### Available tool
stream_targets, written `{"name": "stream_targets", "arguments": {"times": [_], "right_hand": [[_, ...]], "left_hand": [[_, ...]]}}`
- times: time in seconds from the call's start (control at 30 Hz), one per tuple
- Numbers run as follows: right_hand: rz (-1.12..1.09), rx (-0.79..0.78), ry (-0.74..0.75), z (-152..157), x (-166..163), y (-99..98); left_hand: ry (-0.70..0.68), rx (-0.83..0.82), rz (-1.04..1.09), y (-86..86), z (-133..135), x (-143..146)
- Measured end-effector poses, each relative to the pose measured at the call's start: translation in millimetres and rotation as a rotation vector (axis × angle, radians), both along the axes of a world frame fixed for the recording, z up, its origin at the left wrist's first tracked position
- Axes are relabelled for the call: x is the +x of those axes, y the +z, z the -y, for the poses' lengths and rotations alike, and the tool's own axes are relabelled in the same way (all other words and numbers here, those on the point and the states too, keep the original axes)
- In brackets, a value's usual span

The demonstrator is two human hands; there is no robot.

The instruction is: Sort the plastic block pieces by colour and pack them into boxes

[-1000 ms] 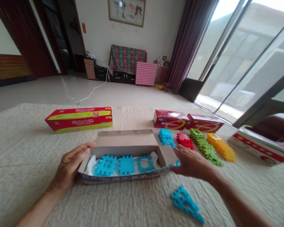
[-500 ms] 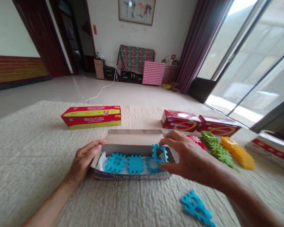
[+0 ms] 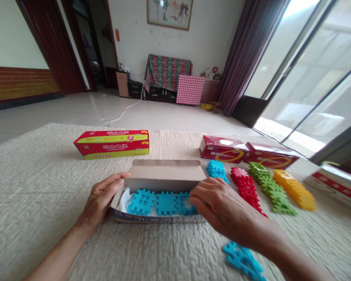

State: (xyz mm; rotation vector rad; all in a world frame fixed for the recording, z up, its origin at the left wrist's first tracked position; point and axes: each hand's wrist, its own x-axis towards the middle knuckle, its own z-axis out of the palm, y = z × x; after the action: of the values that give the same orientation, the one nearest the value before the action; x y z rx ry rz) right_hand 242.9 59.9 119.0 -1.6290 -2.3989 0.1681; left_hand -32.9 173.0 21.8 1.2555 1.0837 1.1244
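Observation:
An open cardboard box (image 3: pixel 163 173) lies on the beige quilt with blue plastic interlocking tiles (image 3: pixel 153 202) laid flat inside. My left hand (image 3: pixel 101 199) rests against the box's left end, fingers curled on its edge. Over the right end of the box, my right hand (image 3: pixel 219 207) reaches in with its fingers bent down onto the rightmost blue tile. Whether they still pinch that tile is hidden. More blue tiles (image 3: pixel 242 261) lie loose on the quilt near my right forearm.
Rows of blue (image 3: pixel 216 170), red (image 3: pixel 247 189), green (image 3: pixel 269 188) and yellow tiles (image 3: pixel 295 190) lie right of the box. A red-and-yellow closed box (image 3: pixel 112 144) stands behind, two red boxes (image 3: pixel 245 153) to the back right, and another box (image 3: pixel 336 185) at the far right.
My right hand carried a blue tile from beside the box up over its right end and has lowered it flat inside. My left hand stayed on the box's left end.

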Motion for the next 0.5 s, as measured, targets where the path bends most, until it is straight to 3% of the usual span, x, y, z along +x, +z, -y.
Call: {"name": "stream_targets", "arguments": {"times": [0.5], "right_hand": [[0.145, -0.020, -0.036, 6.6, -6.0, -7.2]], "left_hand": [[0.077, -0.014, -0.073, -0.3, 0.9, 0.0]]}}
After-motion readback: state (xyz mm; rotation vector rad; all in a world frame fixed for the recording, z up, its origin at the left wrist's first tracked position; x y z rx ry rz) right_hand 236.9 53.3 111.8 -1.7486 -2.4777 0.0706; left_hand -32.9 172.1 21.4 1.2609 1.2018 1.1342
